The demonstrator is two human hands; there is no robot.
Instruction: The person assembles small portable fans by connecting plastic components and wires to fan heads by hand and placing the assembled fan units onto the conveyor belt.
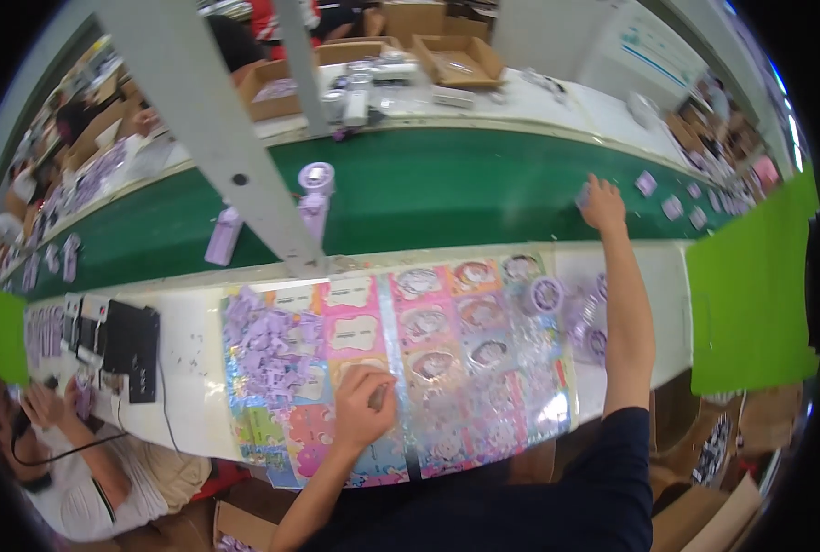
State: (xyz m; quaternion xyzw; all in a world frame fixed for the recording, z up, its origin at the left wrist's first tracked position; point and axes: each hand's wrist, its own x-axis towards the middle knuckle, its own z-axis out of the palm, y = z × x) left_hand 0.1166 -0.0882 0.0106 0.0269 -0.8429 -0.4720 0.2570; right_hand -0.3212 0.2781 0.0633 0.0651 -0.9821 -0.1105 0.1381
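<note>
My left hand (364, 407) is closed above the colourful printed mat (355, 354), with its fingers curled. What it holds, if anything, is too small to make out. To its left lies a heap of small lilac plastic parts (267, 354). My right arm stretches out across the green conveyor belt (465, 184). At its end my right hand (603, 204) is closed on a small pale lilac plastic part (583, 196), partly hidden by the fingers. More lilac parts (673, 207) lie on the belt to the right of that hand.
Round lilac pieces (546, 294) and clear plastic bags sit at the mat's right edge. A grey metal post (207, 138) rises at left-centre. Lilac fan-like bodies (314, 198) stand behind it. At lower left another person (88, 451) works beside a black device (132, 350). Cardboard boxes (456, 60) stand beyond the belt.
</note>
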